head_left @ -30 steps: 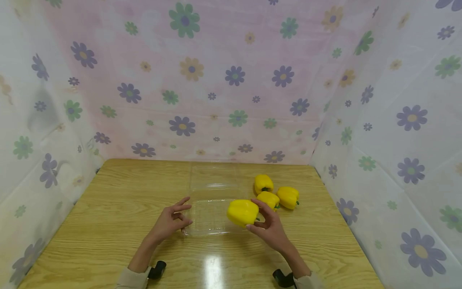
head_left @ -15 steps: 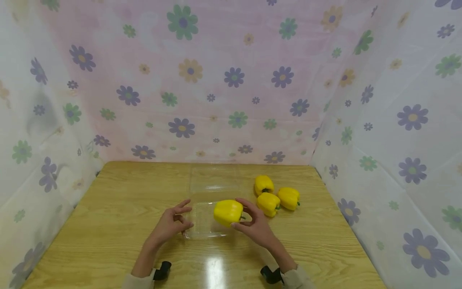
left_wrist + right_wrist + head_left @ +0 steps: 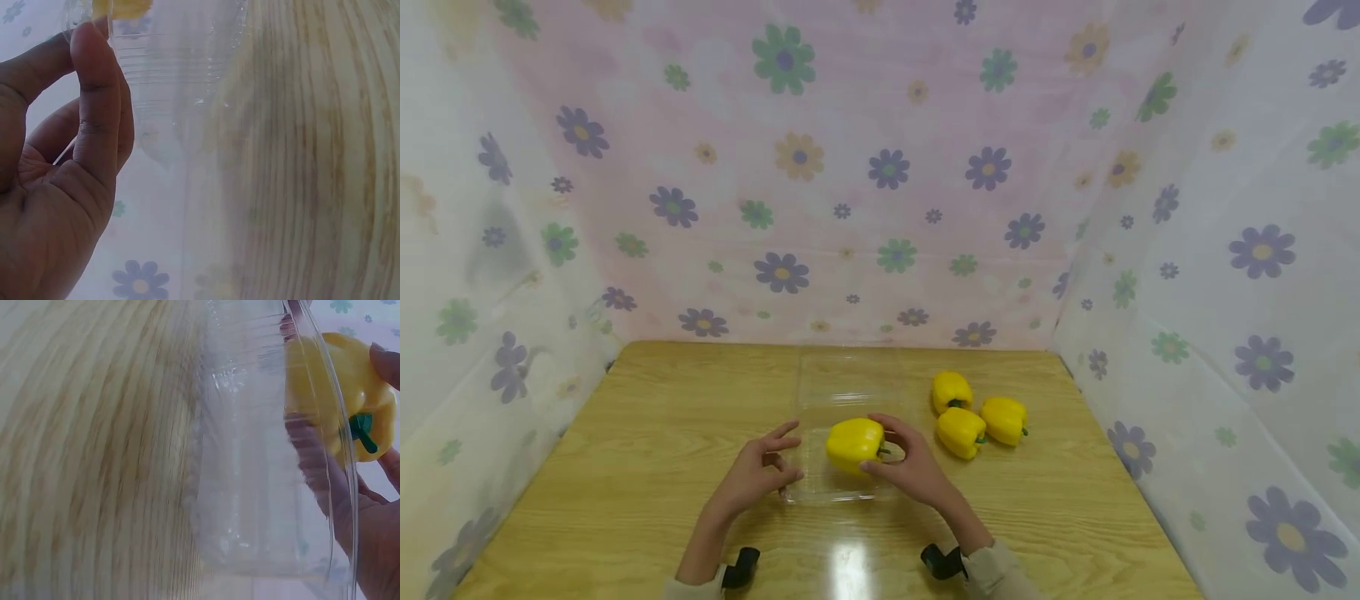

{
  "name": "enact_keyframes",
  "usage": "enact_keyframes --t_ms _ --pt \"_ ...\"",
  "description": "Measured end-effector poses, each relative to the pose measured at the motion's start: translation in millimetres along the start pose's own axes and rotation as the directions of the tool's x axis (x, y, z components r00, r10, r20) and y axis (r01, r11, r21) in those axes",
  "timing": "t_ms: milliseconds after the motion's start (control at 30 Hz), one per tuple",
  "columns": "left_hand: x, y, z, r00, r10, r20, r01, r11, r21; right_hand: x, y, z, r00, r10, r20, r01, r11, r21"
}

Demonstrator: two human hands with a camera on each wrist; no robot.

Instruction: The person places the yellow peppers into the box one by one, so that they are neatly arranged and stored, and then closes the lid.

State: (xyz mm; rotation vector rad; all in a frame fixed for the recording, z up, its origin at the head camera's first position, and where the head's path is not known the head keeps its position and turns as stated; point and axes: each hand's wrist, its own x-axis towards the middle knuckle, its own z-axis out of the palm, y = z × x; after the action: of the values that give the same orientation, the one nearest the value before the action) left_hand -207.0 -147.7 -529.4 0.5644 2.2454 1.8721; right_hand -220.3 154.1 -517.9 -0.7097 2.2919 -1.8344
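yellow bell pepper (image 3: pixel 853 446) in my right hand (image 3: pixel 913 465), gripped near its green stem (image 3: pixel 364 432), thumb on the near side and fingers on the far, was over the base of a clear plastic clamshell container (image 3: pixel 831 497); i couldn't tell whether it touched the bottom. my right forearm slanted in from the right. my left hand (image 3: pixel 754 473) pinched the container's left rim between thumb and finger. its lid (image 3: pixel 850 367) lay open, away from me. three more yellow bell peppers (image 3: pixel 961 432) sat on the wood-grain table (image 3: pixel 1060 500), right of the container.
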Motion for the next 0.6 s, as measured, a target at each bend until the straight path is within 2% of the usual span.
enact_keyframes --t_ms 267,400,600 --pt "4.9 -0.7 3.9 1.0 0.009 0.002 -0.009 1.0 -0.007 18.4 3.0 4.0 0.998 -0.041 0.04 0.045 0.993 -0.112" --pt "3.9 -3.6 5.2 1.0 -0.005 -0.007 0.005 1.0 0.001 24.8 5.2 7.8 0.999 -0.012 0.043 0.017 0.995 -0.099" --pt "1.5 -7.3 4.1 0.999 -0.024 -0.029 0.024 1.0 0.002 35.5 7.5 15.1 0.998 0.057 0.031 -0.052 0.989 -0.138"
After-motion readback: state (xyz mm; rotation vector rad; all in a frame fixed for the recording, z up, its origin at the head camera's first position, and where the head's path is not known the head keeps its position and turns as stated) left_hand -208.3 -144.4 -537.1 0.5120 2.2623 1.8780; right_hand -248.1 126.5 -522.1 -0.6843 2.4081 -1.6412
